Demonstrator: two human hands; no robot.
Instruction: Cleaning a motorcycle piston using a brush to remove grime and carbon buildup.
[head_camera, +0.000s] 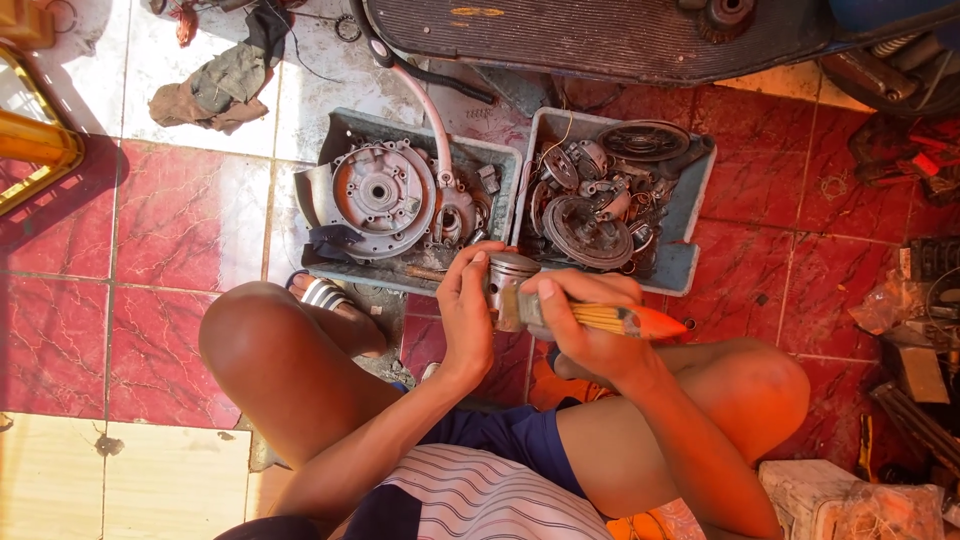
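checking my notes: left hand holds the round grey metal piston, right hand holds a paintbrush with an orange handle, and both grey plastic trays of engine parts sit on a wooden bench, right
Not quite. The head view shows both grey plastic trays on the red tiled floor, not a wooden bench. The rest holds: left hand grips the round grey metal piston; right hand holds the orange-handled paintbrush.

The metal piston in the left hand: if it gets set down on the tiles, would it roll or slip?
The piston looks like a short metal cylinder, so on its side it would probably roll; on its flat crown it should stand. It seems solid, likely heavy for its size. The left hand grips it while the right hand holds a brush against it, so it may be slippery.
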